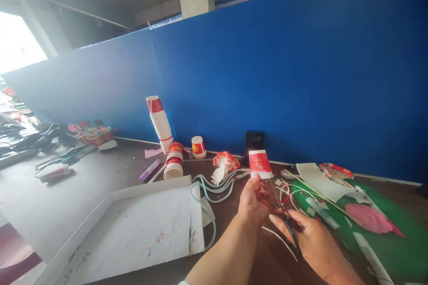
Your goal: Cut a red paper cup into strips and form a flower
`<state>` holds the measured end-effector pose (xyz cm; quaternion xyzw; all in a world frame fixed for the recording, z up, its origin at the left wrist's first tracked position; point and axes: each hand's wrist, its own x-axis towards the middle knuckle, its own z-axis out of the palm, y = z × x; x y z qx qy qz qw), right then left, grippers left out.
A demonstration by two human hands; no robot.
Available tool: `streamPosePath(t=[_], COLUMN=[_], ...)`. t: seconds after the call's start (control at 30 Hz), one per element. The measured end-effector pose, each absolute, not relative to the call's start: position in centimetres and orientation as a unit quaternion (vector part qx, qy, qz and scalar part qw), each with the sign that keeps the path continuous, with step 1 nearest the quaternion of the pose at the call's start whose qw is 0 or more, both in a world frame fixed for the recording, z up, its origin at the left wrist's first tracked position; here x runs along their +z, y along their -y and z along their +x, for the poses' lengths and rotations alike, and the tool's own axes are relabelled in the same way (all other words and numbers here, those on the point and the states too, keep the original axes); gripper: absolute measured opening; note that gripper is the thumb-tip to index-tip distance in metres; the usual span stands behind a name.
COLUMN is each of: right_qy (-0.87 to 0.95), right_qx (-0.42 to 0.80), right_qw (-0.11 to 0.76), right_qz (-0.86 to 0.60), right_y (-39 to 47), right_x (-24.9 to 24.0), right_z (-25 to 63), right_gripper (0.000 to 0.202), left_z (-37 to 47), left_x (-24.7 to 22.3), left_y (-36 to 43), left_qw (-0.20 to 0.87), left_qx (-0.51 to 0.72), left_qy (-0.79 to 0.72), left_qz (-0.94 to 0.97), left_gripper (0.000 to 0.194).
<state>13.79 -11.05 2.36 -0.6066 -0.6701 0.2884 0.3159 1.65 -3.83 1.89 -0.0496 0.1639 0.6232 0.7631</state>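
My left hand pinches the lower edge of a red and white paper cup piece, upright above the table right of centre. My right hand, just below and to the right, has its fingers closed on a dark, thin tool, maybe scissors; its long tip points up toward the piece's lower right corner. A thin white strip lies beneath the hands. Behind my left hand is a red and white fringed paper craft.
A shallow white cardboard box lies at left centre. Stacked cups, a purple marker and a looped cable are beyond it. A green sheet with a pink balloon-like item lies right. A blue partition stands behind.
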Motion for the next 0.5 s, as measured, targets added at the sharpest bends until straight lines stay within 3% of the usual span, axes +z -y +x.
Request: streamPosePath(t=[0.23, 0.5], right_qy=[0.685, 0.698], right_qx=[0.244, 0.249], right_qw=[0.323, 0.328], right_qz=[-0.606, -0.586], right_y=[11.8, 10.8], right_x=[3.6, 1.6], right_z=[12.8, 14.2], right_gripper=[0.038, 0.032], left_z=[2.0, 2.7], left_x=[2.0, 1.3], left_y=[4.1, 4.4], left_qw=[0.769, 0.785], left_qx=[0.605, 0.583], left_qy=[-0.201, -0.210], left_qz=[-0.039, 0.008], left_gripper=[0.014, 0.023])
